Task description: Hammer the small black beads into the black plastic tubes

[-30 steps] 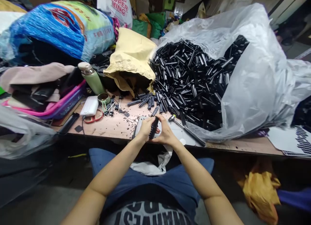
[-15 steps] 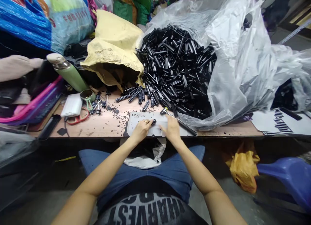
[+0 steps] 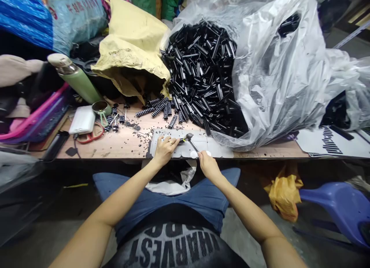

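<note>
My left hand [image 3: 165, 149] rests on a pale grey board [image 3: 219, 149] with its fingers closed around a short black tube [image 3: 181, 140]. The tube's end pokes out to the right of the fingertips. In my right hand [image 3: 208, 164] is the handle of a small hammer [image 3: 194, 145], gripped near the table's front edge. The hammer's dark head is right beside the tube's end; whether they touch I cannot tell. Behind the board lie several black tubes with light spiral rows [image 3: 158, 108], among tiny dark bits scattered on the wooden table [image 3: 127, 148].
A large clear plastic bag [image 3: 277, 75] full of black tubes [image 3: 202, 71] spreads behind the board. To the left stand an open yellow sack [image 3: 130, 36], a green flask [image 3: 79, 81], a white box [image 3: 82, 119] and red-handled scissors [image 3: 92, 136]. A blue stool [image 3: 338, 202] is at lower right.
My right hand has taken hold of the hammer by its handle, and the head has come to the tube's end. My left hand keeps the tube. The view has shifted slightly.
</note>
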{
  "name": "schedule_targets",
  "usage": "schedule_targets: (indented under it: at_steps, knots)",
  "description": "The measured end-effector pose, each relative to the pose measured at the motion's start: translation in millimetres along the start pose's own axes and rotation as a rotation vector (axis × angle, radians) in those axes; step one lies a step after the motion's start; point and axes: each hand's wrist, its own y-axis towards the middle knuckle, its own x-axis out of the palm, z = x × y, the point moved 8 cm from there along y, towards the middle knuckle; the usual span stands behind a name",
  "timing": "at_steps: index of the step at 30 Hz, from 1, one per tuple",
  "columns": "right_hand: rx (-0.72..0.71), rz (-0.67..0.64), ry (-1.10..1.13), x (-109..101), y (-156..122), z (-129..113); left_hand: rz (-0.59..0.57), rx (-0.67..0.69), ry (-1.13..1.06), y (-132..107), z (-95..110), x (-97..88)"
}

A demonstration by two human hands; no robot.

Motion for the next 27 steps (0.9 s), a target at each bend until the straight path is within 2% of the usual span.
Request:
schedule_targets:
  at_steps: [2,5,7,9,11,13,15,17,20,22,25,27]
  knots:
    - [-0.018,0.004,0.008,-8.5,-4.4,-10.7,-0.012,0.006,0.006,1.5,8.2,1.3]
    - [-0.096,0.144,0.163,-39.0,-10.1,-37.3,-0.017,0.036,0.031,2.8,27.0,5.0]
    - [-0.163,0.182,0.256,-47.5,-13.5,-58.3,-0.035,0.043,0.056,2.1,35.7,10.7]
    - [-0.226,0.13,0.228,-36.8,-14.0,-78.0,-0.054,0.047,0.073,1.0,38.0,17.2]
    - [-0.251,-0.014,0.081,-10.7,-12.2,-90.5,-0.05,0.065,0.077,1.1,36.3,21.0]
    - [-0.245,-0.132,-0.057,10.6,-10.4,-93.0,-0.04,0.081,0.073,3.4,33.4,21.2]
    - [-0.233,-0.149,-0.085,13.0,-7.9,-89.5,-0.052,0.048,0.064,6.5,30.2,17.8]
    - [-0.211,-0.082,-0.054,-0.3,-3.4,-79.3,-0.101,-0.039,0.054,7.1,28.2,11.0]
    - [-0.137,0.016,-0.081,-20.1,9.2,-46.7,-0.193,-0.087,-0.006,6.4,34.2,-4.5]
    - [-0.088,0.058,-0.157,-22.8,21.5,-19.1,-0.199,-0.113,-0.047,16.7,30.0,-17.2]
    - [-0.066,0.123,-0.262,-15.8,41.4,12.2,-0.109,-0.275,-0.014,57.4,-6.2,-29.6]
    - [-0.129,0.19,-0.264,-12.5,52.1,15.9,-0.082,-0.366,0.041,90.8,-32.6,-24.7]
